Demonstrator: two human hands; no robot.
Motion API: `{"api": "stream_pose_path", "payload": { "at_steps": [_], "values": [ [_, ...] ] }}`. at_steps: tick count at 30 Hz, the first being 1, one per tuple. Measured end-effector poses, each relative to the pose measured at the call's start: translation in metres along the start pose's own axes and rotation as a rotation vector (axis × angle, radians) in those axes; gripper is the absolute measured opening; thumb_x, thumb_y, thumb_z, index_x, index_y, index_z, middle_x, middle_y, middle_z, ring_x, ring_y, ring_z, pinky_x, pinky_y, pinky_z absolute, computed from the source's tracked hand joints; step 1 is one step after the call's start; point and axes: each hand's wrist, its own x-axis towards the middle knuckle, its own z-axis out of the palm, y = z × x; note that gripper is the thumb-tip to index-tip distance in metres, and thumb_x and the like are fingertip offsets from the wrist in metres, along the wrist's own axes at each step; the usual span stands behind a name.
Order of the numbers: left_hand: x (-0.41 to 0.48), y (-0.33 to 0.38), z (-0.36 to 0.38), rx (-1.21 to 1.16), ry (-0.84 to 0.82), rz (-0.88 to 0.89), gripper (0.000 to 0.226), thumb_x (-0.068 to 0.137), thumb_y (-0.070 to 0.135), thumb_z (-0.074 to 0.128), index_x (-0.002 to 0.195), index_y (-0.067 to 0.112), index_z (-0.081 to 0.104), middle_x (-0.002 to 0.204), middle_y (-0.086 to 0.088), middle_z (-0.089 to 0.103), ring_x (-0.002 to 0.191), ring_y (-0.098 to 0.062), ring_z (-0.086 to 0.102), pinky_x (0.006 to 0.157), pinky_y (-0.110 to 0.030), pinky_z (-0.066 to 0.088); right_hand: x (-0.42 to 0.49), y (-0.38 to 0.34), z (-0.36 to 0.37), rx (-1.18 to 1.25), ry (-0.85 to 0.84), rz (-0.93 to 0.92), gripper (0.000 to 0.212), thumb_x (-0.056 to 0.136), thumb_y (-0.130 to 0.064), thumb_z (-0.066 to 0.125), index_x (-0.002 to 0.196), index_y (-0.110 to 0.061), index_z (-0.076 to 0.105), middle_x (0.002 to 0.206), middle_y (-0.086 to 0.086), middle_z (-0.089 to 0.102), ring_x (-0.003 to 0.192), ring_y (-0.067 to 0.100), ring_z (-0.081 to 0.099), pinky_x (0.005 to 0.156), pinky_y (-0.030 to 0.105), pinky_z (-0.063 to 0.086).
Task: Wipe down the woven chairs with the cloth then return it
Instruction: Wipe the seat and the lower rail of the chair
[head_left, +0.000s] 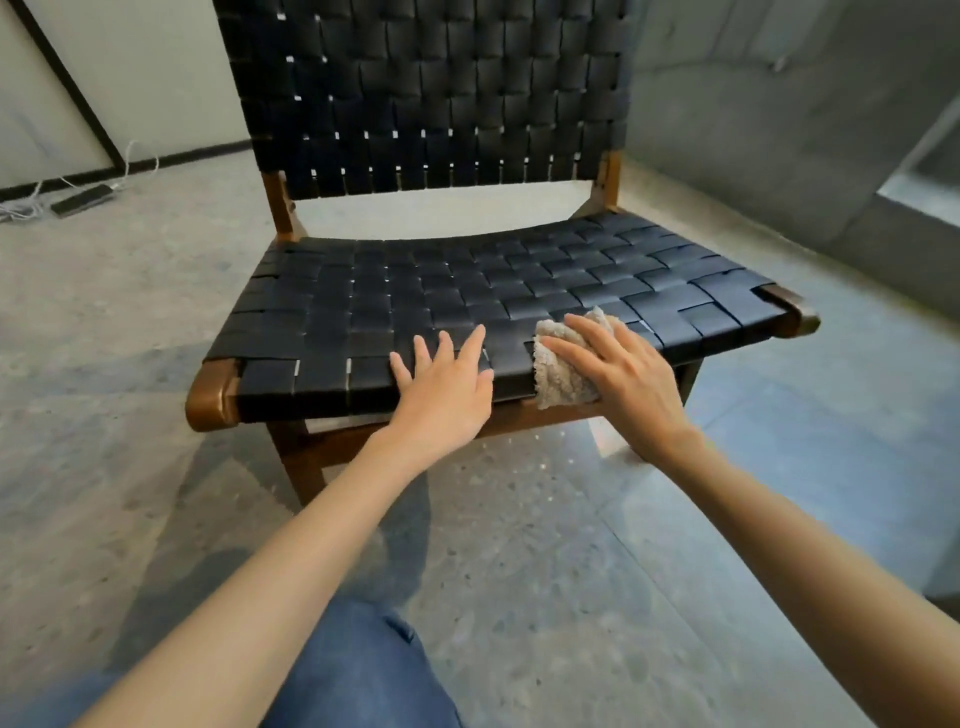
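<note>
Your right hand (621, 376) presses a beige cloth (563, 382) with straight fingers against the near edge of the black woven chair (415, 296) seat. Your left hand (441, 397) rests just to its left, fingers spread flat on the seat. A grey floor (130, 322) lies around the chair.

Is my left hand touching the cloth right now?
Apart. The head view shows the left hand flat on the woven seat, with bare black weave between it and the cloth under the right hand.
</note>
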Motion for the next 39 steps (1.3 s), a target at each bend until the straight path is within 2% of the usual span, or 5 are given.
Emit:
{"api": "stream_pose_path", "payload": {
  "at_steps": [12,16,20,27,39],
  "values": [
    [0.032,0.064,0.020,0.191,-0.139,0.138,0.049,0.101,0.044,0.029,0.140,0.061,0.006,0.158,-0.017,-0.006,0.142,-0.045,-0.013,0.101,-0.074,-0.006,-0.055,0.123,-0.032,-0.019,0.098,0.456,0.069,0.070,-0.013,0.082,0.133,-0.019,0.056,0.139,0.010,0.051,0.124,0.038,0.046,0.084,0.050,0.049],
    [0.038,0.065,0.016,0.228,-0.160,0.142,0.051,0.099,0.045,0.035,0.139,0.062,0.009,0.156,-0.020,0.007,0.142,-0.045,-0.004,0.099,-0.077,0.003,-0.068,0.134,-0.039,-0.034,0.393,0.647,0.069,0.077,-0.047,0.070,0.136,-0.017,0.053,0.146,0.013,0.043,0.127,0.042,0.041,0.097,0.050,0.042],
    [0.045,0.065,0.010,0.221,-0.198,0.143,0.052,0.098,0.044,0.042,0.139,0.062,0.015,0.152,-0.020,0.020,0.141,-0.047,0.006,0.099,-0.077,0.007,-0.047,0.148,-0.030,0.116,0.113,0.873,0.069,0.084,-0.063,0.056,0.145,-0.037,0.035,0.160,0.008,0.006,0.138,0.044,0.015,0.113,0.051,0.018],
    [0.042,0.063,0.020,0.253,-0.149,0.159,0.054,0.098,0.046,0.038,0.139,0.063,0.007,0.155,-0.020,0.011,0.143,-0.044,0.000,0.100,-0.077,0.005,-0.031,0.156,-0.003,0.418,0.470,1.137,0.035,0.092,-0.042,0.054,0.113,-0.018,0.067,0.115,0.006,0.059,0.102,0.024,0.057,0.080,0.023,0.034],
    [0.041,0.057,0.027,0.345,-0.099,0.219,0.055,0.097,0.049,0.030,0.142,0.058,-0.002,0.156,-0.021,0.007,0.143,-0.044,-0.001,0.104,-0.072,0.005,-0.038,0.126,0.003,0.501,0.694,1.312,0.040,0.095,-0.035,0.056,0.134,-0.024,0.056,0.131,-0.001,0.061,0.117,0.019,0.057,0.100,0.022,0.036]
  ]
}}
